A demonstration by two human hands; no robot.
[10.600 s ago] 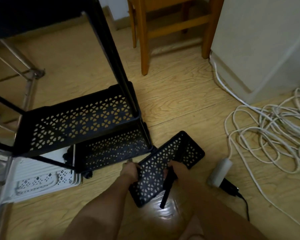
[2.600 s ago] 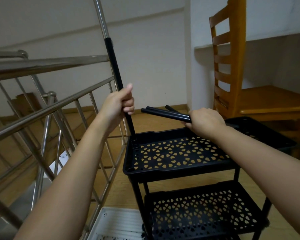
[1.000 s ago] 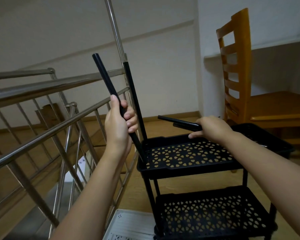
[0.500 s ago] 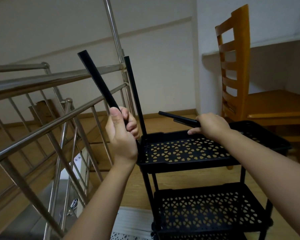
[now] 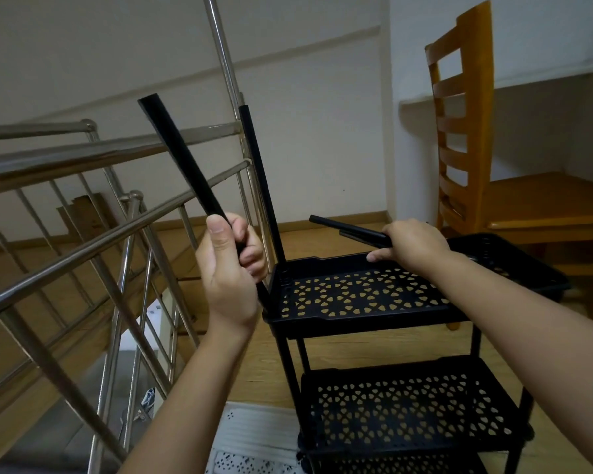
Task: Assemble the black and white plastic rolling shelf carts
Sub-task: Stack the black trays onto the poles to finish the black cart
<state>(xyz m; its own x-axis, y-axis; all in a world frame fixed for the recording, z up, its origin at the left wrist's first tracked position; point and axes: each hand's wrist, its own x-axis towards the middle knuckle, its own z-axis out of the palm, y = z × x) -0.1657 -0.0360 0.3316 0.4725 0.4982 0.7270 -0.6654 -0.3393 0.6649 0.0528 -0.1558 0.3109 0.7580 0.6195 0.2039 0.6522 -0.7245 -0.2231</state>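
The black cart stands in front of me with its upper perforated shelf [image 5: 356,295] and a lower shelf [image 5: 408,415] joined by black legs. One black pole [image 5: 259,179] stands upright in the upper shelf's far left corner. My left hand [image 5: 228,271] is shut on a second black pole [image 5: 182,162], which tilts up and to the left with its lower end at the shelf's near left corner. My right hand [image 5: 411,244] holds a bundle of spare black poles [image 5: 350,230] lying level over the shelf's far edge.
A steel stair railing [image 5: 83,213] runs close along the left, with the stairwell below it. A wooden chair [image 5: 466,131] stands at the right behind the cart. A white perforated shelf [image 5: 254,439] lies on the wooden floor by the cart's base.
My left hand has dropped a little along the tilted pole, whose lower end has come to the shelf's near left corner. My right hand and its poles have stayed put.
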